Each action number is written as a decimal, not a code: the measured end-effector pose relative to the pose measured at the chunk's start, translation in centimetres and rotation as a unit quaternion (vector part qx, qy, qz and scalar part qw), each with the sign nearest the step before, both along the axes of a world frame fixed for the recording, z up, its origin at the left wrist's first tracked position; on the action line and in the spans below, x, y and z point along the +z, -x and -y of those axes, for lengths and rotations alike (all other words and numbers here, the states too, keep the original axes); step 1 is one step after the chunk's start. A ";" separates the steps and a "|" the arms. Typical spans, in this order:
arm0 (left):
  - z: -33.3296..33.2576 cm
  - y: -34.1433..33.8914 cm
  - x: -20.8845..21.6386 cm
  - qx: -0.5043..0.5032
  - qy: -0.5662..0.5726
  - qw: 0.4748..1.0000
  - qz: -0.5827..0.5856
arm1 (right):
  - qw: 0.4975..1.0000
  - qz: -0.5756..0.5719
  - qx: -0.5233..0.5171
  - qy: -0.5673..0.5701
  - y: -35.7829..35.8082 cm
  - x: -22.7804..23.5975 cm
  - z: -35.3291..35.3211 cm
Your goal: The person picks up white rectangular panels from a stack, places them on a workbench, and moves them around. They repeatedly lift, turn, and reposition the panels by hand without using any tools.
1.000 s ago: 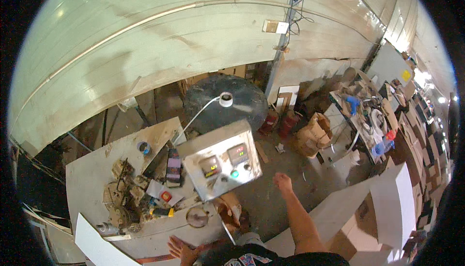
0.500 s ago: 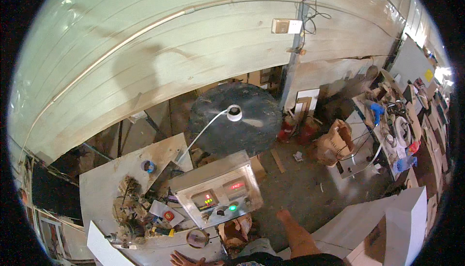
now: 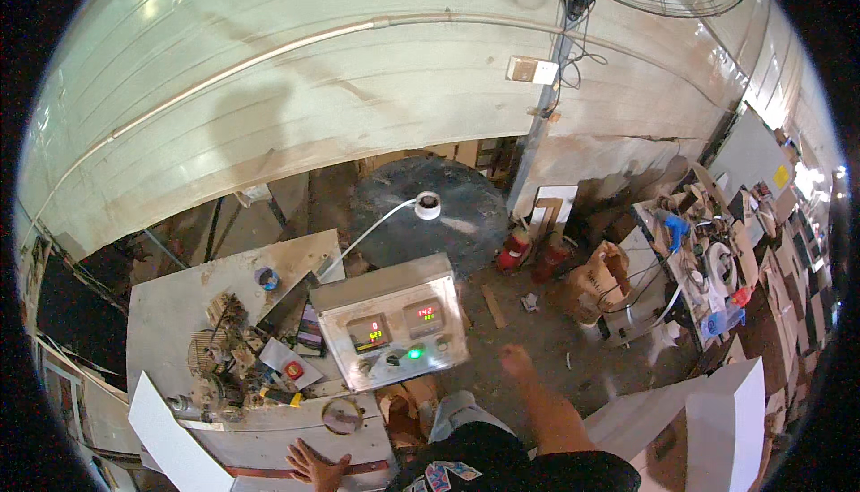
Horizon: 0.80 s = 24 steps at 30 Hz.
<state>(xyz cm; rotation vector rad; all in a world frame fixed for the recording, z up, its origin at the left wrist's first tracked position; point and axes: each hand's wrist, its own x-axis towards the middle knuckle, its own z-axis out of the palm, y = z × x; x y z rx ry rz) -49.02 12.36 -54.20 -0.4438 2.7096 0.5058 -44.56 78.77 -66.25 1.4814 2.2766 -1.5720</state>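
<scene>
Down at the lower edge, the left hand [image 3: 315, 467] lies flat with fingers spread on the pale, dusty workbench [image 3: 170, 308], just below a small round disc [image 3: 340, 415]. Above it stands a grey metal control box [image 3: 391, 331], its slanted face carrying two small lit displays, a glowing green lamp and dark knobs. The right hand [image 3: 514, 359] hangs blurred over the concrete floor [image 3: 537, 331], near the box's right side, touching nothing; I cannot tell how its fingers are set.
</scene>
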 end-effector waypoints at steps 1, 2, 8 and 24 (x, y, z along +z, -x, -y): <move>-0.2 -0.3 0.2 0.004 -0.001 1.000 -0.012 | 0.999 -0.030 0.038 -0.026 2.2 1.6 -2.7; -1.2 -1.3 0.1 0.001 0.113 0.986 -0.119 | 0.997 -0.036 -0.008 -0.063 4.6 3.3 -5.6; -6.3 -7.1 0.4 0.262 0.010 0.963 -0.064 | 0.940 -0.181 0.025 -0.288 22.3 14.9 -22.0; -21.9 -10.2 -5.5 0.511 -0.254 0.798 -0.194 | 0.862 0.012 0.053 -0.504 48.7 38.4 -52.1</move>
